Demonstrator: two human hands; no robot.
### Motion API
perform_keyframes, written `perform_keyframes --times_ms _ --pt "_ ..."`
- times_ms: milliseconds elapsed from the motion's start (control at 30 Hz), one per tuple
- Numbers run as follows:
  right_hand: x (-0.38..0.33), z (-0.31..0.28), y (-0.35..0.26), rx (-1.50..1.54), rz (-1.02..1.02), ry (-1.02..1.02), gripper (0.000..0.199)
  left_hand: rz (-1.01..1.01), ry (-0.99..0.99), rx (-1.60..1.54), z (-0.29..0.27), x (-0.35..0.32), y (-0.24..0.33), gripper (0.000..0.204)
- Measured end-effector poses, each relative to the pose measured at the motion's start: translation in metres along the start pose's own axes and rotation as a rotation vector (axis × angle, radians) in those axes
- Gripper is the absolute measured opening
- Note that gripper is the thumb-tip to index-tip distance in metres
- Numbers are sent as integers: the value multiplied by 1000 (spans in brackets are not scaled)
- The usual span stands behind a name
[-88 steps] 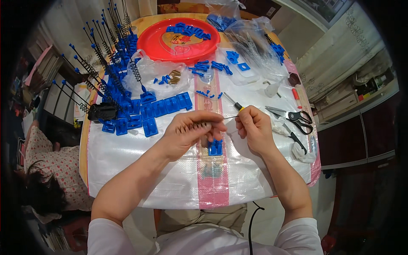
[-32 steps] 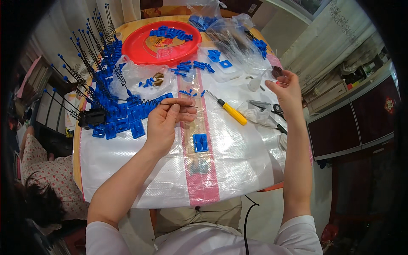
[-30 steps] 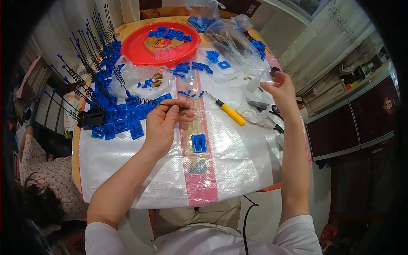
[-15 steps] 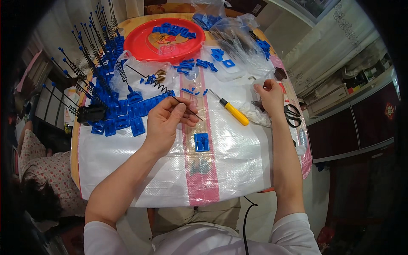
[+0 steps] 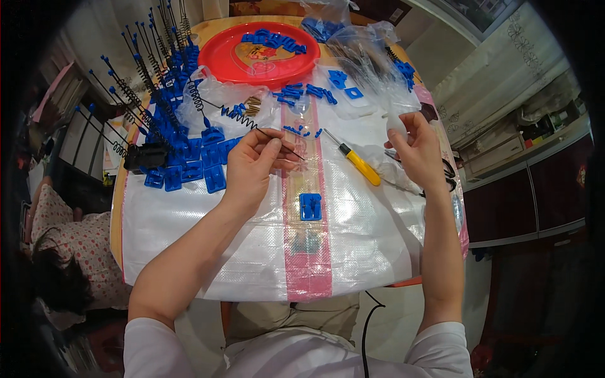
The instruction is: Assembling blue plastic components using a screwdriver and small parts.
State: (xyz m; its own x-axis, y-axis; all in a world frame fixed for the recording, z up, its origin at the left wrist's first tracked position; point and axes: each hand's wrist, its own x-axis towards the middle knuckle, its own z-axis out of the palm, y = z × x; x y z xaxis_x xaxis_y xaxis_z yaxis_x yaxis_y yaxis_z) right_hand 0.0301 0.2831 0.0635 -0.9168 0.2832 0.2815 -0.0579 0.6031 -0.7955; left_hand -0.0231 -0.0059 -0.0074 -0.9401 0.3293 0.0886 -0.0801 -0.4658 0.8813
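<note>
My left hand [image 5: 255, 160] is closed on a thin black spring rod [image 5: 291, 150]. The rod's coiled part [image 5: 237, 116] reaches away to the upper left, and its bare tip points right. On the right, my right hand [image 5: 417, 148] pinches a small whitish, translucent bottle-like thing [image 5: 395, 124], partly covered by the fingers. Between the arms a square blue plastic base [image 5: 310, 206] lies on the pink stripe of the white woven sheet [image 5: 252, 264]. A yellow-handled screwdriver [image 5: 362, 166] rests between the two hands. Several tiny blue pieces [image 5: 296, 131] lie beyond the left fingertips.
Blue bases with upright black spring rods [image 5: 164, 120] crowd the left side. A red basin [image 5: 208, 63] holding blue parts stands at the back. Plastic bags [image 5: 359, 47] lie at the back right. Scissors [image 5: 449, 173] are partly behind my right wrist. A person [image 5: 75, 258] is at the far left.
My right hand now has the whitish bottle-like thing raised between its fingers. My left hand still holds the spring rod. The whole view has shifted slightly.
</note>
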Motion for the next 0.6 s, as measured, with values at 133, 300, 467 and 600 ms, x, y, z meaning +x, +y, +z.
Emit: perform_keyframes --times_ms 133,300,467,600 --pt "-9 -2 -21 45 -12 -124 32 -50 54 31 -3 0 -1 14" --pt "-23 9 0 132 -51 -94 31 -50 77 7 -5 3 -3 14" --pt "-26 7 17 102 -95 -102 30 -54 75 25 -2 0 -2 15" --pt "-29 3 13 282 4 -140 30 -54 39 74 -1 -1 -3 15"
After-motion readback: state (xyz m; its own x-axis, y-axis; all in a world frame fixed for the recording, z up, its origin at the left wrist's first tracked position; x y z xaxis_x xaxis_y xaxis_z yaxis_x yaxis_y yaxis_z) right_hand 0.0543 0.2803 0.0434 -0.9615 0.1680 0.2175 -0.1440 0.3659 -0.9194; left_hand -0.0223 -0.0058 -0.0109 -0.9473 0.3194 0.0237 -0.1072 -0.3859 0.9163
